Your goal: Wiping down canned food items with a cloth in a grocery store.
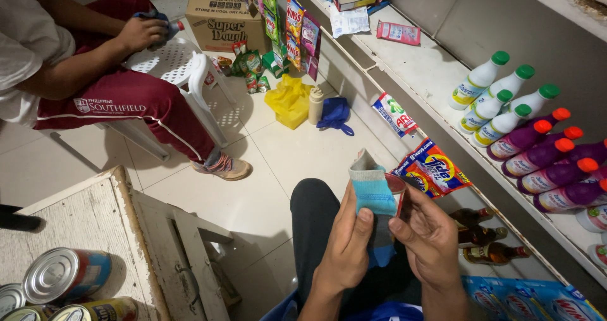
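Head view: the left hand (348,235) is closed on a blue cloth (373,191), thumb pressed to its front, wrapping it over a small jar (397,191). The right hand (430,232) is curled round the jar from the other side, fingers bent on its back. Both sit above the person's dark-trousered lap, just beside the shelf (430,74) with white bottles (499,103) and purple bottles (550,160). Sachets (433,169) hang at the shelf edge. Tins (66,277) stand on the wooden bench (82,216) at lower left. Another person (95,74) sits on a white chair (183,68), wiping something.
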